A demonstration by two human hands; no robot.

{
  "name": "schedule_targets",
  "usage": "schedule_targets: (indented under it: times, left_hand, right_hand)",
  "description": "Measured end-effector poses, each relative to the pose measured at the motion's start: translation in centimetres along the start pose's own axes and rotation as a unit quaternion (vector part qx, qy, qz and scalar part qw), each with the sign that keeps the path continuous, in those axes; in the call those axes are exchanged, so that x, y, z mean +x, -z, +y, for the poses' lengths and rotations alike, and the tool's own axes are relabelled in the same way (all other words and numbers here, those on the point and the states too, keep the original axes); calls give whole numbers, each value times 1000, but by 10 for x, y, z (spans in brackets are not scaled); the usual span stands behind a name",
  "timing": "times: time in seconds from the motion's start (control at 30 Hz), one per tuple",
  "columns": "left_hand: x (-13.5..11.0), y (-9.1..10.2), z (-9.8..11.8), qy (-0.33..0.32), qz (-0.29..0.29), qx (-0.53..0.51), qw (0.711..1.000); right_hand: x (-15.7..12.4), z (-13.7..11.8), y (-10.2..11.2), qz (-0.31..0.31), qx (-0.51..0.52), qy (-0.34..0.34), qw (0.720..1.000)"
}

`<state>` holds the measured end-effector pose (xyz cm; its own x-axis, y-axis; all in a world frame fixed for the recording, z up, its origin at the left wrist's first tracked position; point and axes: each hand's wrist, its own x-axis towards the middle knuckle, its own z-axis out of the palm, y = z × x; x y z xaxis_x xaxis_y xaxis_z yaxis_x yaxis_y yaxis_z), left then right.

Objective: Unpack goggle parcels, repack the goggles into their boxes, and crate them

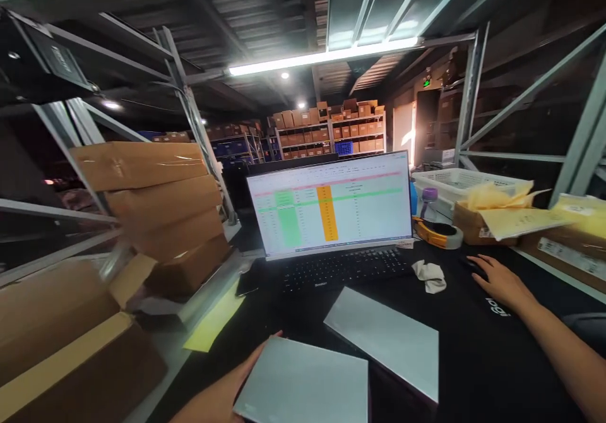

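My left hand (253, 361) grips the left side of a flat, light grey box (307, 379) near the bottom of the view. Most of its fingers are hidden by the box; one fingertip shows at the far corner. A second light grey box (388, 344) lies just to the right on the black desk mat (478, 360). Over a black computer mouse (473, 268) my right hand (499, 282) rests with its fingers curved on it. A monitor (360, 208) displays a spreadsheet with green and orange columns, and a black keyboard (341, 271) sits below it.
Crumpled white tissue (430, 276) and a tape roll (438, 233) lie near the mouse. Yellow papers top a cardboard box (483, 228) at right, before a white basket (454, 180). Stacked cartons (165, 211) and an open carton (71, 360) stand left. A yellow sheet (215, 319) lies beside them.
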<state>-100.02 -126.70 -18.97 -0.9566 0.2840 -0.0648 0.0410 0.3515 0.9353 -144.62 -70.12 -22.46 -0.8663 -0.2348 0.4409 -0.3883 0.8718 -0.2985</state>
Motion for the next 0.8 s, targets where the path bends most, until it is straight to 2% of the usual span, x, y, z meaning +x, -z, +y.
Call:
schedule_targets:
  times: [0.17, 0.4, 0.6, 0.8]
  left_hand:
    - [-1, -1, -6, 19, -4, -9, 1000]
    - [1, -11, 17, 34, 23, -32, 999]
    - [-1, -9, 16, 48, 27, 2, 998]
    - [2, -9, 14, 25, 21, 1, 999]
  right_hand:
    - [8, 28, -25, -29, -22, 0, 999]
    - [16, 51, -41, -43, -50, -14, 998]
    - [18, 58, -42, -47, -74, -11, 996]
    - [16, 46, -34, -40, -93, -16, 995]
